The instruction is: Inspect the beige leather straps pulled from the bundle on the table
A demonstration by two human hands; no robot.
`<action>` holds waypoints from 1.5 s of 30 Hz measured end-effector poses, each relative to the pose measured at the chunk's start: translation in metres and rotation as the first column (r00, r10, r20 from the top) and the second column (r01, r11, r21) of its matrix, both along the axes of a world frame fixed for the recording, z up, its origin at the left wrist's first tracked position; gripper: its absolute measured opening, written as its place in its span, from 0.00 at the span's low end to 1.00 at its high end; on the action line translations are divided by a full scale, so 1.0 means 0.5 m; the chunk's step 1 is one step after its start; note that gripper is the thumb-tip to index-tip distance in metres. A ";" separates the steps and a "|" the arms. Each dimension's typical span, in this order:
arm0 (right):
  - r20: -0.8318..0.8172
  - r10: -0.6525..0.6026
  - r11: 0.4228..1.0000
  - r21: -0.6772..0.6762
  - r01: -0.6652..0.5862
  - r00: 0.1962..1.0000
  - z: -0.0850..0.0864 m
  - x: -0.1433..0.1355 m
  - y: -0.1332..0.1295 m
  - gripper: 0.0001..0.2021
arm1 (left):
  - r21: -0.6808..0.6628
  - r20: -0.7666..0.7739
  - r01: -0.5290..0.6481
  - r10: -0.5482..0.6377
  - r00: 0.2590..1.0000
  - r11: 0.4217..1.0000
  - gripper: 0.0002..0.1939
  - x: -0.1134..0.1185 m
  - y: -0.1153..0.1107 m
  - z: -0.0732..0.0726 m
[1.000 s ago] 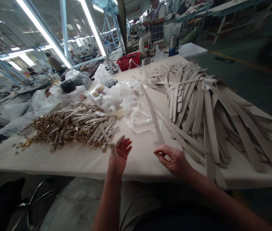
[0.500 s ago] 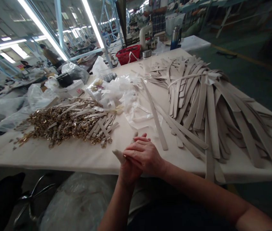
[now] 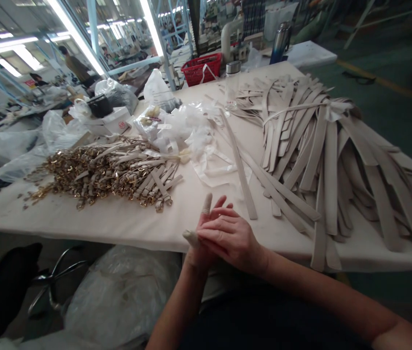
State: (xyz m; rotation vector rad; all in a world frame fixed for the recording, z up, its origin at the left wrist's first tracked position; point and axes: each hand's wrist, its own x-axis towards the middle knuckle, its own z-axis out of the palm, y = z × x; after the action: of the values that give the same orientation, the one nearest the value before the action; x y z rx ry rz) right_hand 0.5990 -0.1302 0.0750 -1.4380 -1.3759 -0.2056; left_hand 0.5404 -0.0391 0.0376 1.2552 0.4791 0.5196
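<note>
My left hand [image 3: 201, 243] is held up at the table's front edge, its fingers stretched and apart. Pale finger cots [image 3: 207, 203] cover its thumb and index finger. Across the left palm lies my right hand [image 3: 233, 238], fingers extended, their tips touching the base of the left thumb. No object shows between the hands, though the left palm is mostly hidden. Beyond them, loose beige straps [image 3: 242, 175] lie on the table [image 3: 118, 226]. To the left is a heap of narrow straps with gold-coloured buckles [image 3: 107, 175]. A large tied bundle of wide beige straps [image 3: 311, 141] spreads to the right.
Crumpled clear plastic [image 3: 187, 129] lies mid-table, with a lidded clear jar [image 3: 232, 82] behind it. Farther back stand a red basket [image 3: 201, 70] and a blue-and-silver flask [image 3: 281, 43]. A plastic-wrapped bulk [image 3: 122, 296] and a metal chair base [image 3: 51, 282] are below the front edge.
The view has shifted slightly. The left index finger now stands up more clearly from behind the right hand, and the hands appear a little farther right, still touching.
</note>
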 end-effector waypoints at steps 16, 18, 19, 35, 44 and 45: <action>-0.238 0.104 0.982 -0.131 -0.138 0.966 0.063 0.021 -0.060 0.05 | 0.366 0.135 0.027 -0.082 0.987 0.930 0.58 -0.036 0.056 0.009; -0.234 0.119 0.974 -0.163 -0.159 0.965 0.059 0.024 -0.062 0.04 | 0.415 0.131 0.042 -0.105 0.986 0.909 0.58 -0.041 0.062 0.000; -0.235 0.134 0.968 -0.176 -0.178 0.963 0.058 0.026 -0.064 0.04 | 0.446 0.123 0.048 -0.115 0.986 0.894 0.59 -0.044 0.066 -0.004; 0.001 0.192 0.934 -0.306 -0.183 0.981 0.051 0.044 -0.068 0.06 | 0.691 -0.019 0.166 -0.212 0.977 0.703 0.62 -0.059 0.095 -0.022; 0.094 0.034 0.991 -0.135 -0.021 0.995 0.047 0.033 -0.074 0.07 | 0.687 -0.021 0.104 -0.124 0.992 0.719 0.57 -0.066 0.099 -0.007; 0.080 0.035 0.992 -0.120 -0.025 0.996 0.046 0.031 -0.075 0.07 | 0.692 -0.017 0.092 -0.111 0.994 0.716 0.56 -0.065 0.098 -0.006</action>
State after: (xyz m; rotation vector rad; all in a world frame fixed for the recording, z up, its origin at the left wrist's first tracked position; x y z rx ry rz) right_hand 0.6147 -0.1676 0.0981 -1.5200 -1.4969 -0.1671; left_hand 0.5077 0.0098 0.0348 1.9879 0.1773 0.6495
